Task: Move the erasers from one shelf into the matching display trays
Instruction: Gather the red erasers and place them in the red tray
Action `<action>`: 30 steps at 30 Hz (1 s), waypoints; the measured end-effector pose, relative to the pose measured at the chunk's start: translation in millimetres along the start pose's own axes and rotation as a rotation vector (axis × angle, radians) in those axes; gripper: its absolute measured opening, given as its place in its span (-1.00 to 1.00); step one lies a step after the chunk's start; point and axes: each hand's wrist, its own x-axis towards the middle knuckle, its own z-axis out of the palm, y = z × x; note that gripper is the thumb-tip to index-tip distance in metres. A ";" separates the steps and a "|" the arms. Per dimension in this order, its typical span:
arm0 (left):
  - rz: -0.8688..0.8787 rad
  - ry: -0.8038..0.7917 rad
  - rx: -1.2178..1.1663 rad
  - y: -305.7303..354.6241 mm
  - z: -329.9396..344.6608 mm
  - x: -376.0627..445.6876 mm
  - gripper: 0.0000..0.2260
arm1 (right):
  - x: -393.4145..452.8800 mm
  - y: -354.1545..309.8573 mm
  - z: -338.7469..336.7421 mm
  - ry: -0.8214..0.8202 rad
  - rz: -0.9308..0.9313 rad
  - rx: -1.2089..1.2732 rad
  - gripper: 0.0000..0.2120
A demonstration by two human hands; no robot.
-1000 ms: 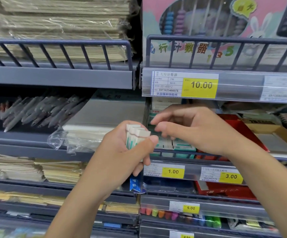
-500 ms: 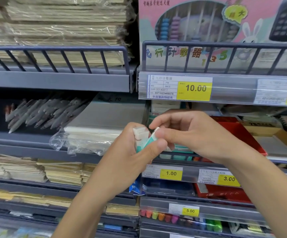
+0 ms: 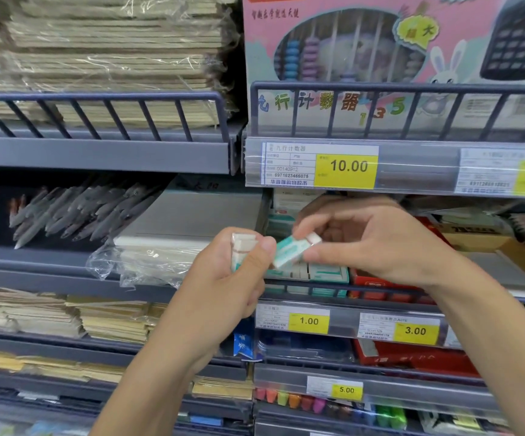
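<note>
The right hand [image 3: 377,243] pinches one white eraser in a teal paper sleeve [image 3: 295,250] between thumb and fingertips, its grip clamped on the eraser's right end, so that the eraser tilts down to the left in the air in front of the shelf. Its lower left end lies by the left thumb. The left hand [image 3: 232,278] is curled round a small stack of white erasers with teal sleeves [image 3: 243,250], held upright in the fist; about three show, the exact count unclear. Just behind the pinched eraser, on the grey wire-fronted shelf [image 3: 380,294], a teal display tray of matching erasers [image 3: 320,273] holds several, too blurred to count. Both forearms rise from the lower edge. Below hang three yellow price tags [image 3: 309,322], 1.00, 3.00 and 5.00
</note>
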 end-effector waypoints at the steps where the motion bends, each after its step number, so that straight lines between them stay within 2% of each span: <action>1: -0.007 0.016 -0.007 0.5 -1.7 -0.5 -0.77 | 3.5 3.1 -3.5 0.064 0.044 0.014 -0.85; 3: -0.029 0.028 -0.041 1.4 -5.6 -0.9 -0.85 | 15.0 13.2 -8.4 0.244 0.151 -0.036 -0.86; 5: -0.042 0.026 -0.103 2.3 -8.4 -0.7 -0.91 | 29.3 23.6 -9.7 0.358 0.243 -0.229 -0.89; 8: -0.030 -0.005 -0.193 1.9 -9.9 -0.9 -0.82 | 46.9 30.0 -1.9 0.294 0.371 -0.487 -0.90; 11: -0.026 -0.031 -0.229 2.4 -9.3 -3.7 -0.73 | 59.4 35.1 9.8 0.252 0.355 -0.527 -0.87; 17: -0.051 -0.022 -0.209 5.2 -11.7 -8.8 -0.72 | 68.4 42.3 21.1 0.165 0.352 -0.693 -0.86; 24: -0.057 -0.015 -0.203 5.7 -12.7 -11.8 -0.81 | 72.1 44.2 24.0 0.132 0.397 -0.735 -0.83; 30: -0.033 -0.027 -0.104 3.0 -13.8 -12.3 -0.89 | 68.7 42.8 21.9 0.115 0.395 -0.746 -0.82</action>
